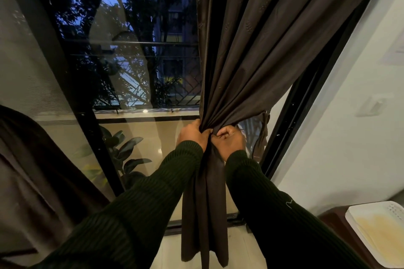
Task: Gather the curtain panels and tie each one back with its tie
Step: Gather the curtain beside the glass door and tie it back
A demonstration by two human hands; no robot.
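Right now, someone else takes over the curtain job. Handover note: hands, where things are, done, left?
Left hand: grips the gathered right curtain panel at its waist.
Right hand: fingers curled on the same bunch, right beside the left.
Tie: seems to be the strip hanging by the window frame, right of the hands; not yet around the panel.
Left curtain panel: at the left edge; whether it is tied cannot be told.
Done: right panel gathered.
Left: wrap and fasten the tie; check the other panel.
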